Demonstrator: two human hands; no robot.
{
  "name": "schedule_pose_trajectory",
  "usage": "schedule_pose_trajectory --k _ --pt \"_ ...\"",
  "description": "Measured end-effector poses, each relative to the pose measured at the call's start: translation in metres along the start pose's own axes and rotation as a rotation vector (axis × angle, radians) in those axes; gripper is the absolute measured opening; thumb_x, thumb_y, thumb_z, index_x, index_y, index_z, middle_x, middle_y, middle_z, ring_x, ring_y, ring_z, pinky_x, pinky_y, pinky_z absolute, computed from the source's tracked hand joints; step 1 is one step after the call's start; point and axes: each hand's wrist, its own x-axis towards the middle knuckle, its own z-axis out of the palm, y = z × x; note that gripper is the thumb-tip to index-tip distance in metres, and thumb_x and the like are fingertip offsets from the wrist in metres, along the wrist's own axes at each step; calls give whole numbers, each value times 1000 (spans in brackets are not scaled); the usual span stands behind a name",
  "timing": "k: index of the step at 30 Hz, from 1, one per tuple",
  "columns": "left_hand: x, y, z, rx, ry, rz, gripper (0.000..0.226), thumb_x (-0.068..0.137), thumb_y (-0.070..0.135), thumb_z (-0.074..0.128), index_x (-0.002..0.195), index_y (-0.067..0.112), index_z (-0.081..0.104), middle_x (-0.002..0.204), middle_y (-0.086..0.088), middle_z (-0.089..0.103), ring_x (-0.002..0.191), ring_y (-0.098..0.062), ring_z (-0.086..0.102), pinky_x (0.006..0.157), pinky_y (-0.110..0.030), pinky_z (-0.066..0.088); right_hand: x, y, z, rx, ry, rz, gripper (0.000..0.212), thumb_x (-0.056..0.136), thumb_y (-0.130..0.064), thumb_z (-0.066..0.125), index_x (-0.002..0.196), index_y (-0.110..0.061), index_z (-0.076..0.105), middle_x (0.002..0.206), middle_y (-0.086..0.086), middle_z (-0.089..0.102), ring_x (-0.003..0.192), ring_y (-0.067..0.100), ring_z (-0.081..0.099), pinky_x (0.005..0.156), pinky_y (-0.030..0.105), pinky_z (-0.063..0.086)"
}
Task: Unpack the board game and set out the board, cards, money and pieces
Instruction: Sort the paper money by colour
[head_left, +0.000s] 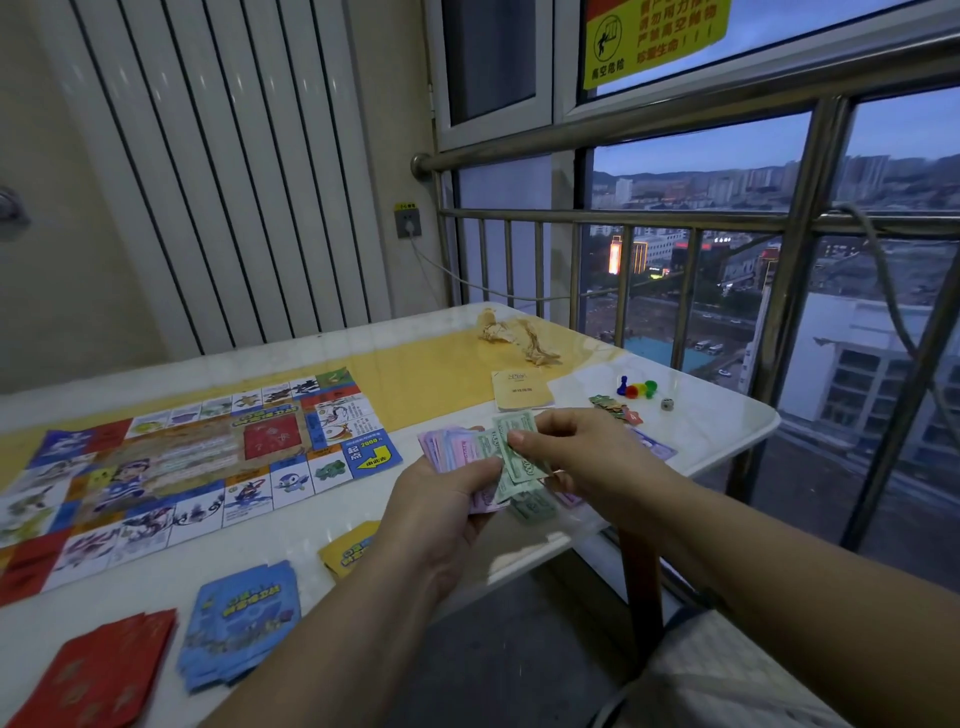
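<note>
The table (727, 431) carries the board (182, 467), which lies flat and unfolded on its left half. Nearer the person than the board sit three piles: red cards (98, 670) furthest left, blue cards (241, 623) next, and yellow cards (348, 551) just off the board's near right corner. To the right of the board, both hands work above the table edge. The left hand (441, 514) grips the money (457, 447) as a fan, fingers curled under it and thumb pressing on top. The right hand (587, 452) pinches one green note (519, 452) between thumb and fingertips, partly drawn out of the fan. That note's long side runs away from the person, across the fanned edges, so it seems to be sliding free toward the right hand, the nearer one to the loose notes lying right of the board beneath the hands. Further right of the board stand the pawns (636, 388), with the die (667, 404) just beside them. Sorting the money looks like the step in hand
</note>
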Motion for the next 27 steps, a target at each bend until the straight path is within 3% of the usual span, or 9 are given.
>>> schedule_pose_trajectory --k 4,8,10,13,15,18,20,22,27 --pt "2 -1 1 1 55 -25 12 83 -5 63 86 5 58 53 -2 67 46 -9 64 42 -19 50 0 2 4 -8 23 -8 17 87 -20 67 87 -4 68 77 11 62 62 19 50 55 28 40" --pt "6 5 -1 -135 98 -96 5 83 -3 63 85 1 60 53 -5 66 48 -10 64 44 -19 52 7 -4 -4 -115 61 -44 6 87 -17 65 92 -14 64 79 2 69 66 5 65 63 20 51" --pt "8 11 -5 -237 118 -127 3 85 -1 60 83 -1 59 56 -9 66 60 -14 63 55 -22 56 11 -4 -9 -221 46 -24 17 86 -20 66 102 -15 61 78 0 68 70 8 66 65 23 52" --pt "8 19 -11 -343 121 -156 13 93 6 52 83 -2 54 77 -14 60 75 -19 57 78 -32 50 12 4 -2 -487 6 -12 23 86 -28 67 107 -21 61 79 -5 65 71 7 63 59 22 49" --pt "5 24 -13 -361 96 -181 14 96 6 47 88 -4 53 86 -16 58 79 -21 56 84 -33 44 12 12 3 -693 23 -29 33 84 -37 67 114 -25 61 92 -9 66 85 9 62 75 31 52" --pt "4 22 -16 -314 33 -205 18 94 -3 36 98 -10 52 94 -21 59 86 -26 57 82 -37 43 10 17 5 -950 124 -124 47 84 -48 63 127 -31 55 115 -9 60 106 14 52 92 38 43" --pt "6 17 -16 -259 -3 -195 24 95 -7 32 109 -12 50 95 -22 62 88 -27 60 74 -38 47 8 13 4 -855 175 -217 44 87 -47 60 127 -29 56 117 -6 58 101 11 51 88 35 44" --pt "8 11 -15 -227 -38 -178 23 94 -9 35 109 -10 52 92 -21 67 86 -24 64 65 -32 56 5 6 4 -624 131 -251 33 89 -43 58 116 -25 62 105 -8 62 82 0 52 72 23 43" --pt "3 1 -5 -61 -79 -101 17 88 -7 51 97 4 62 74 -11 71 62 -15 68 52 -20 55 -3 -3 3 -241 -33 -103 18 83 -31 70 89 -15 64 68 -7 64 50 -5 51 48 12 38"
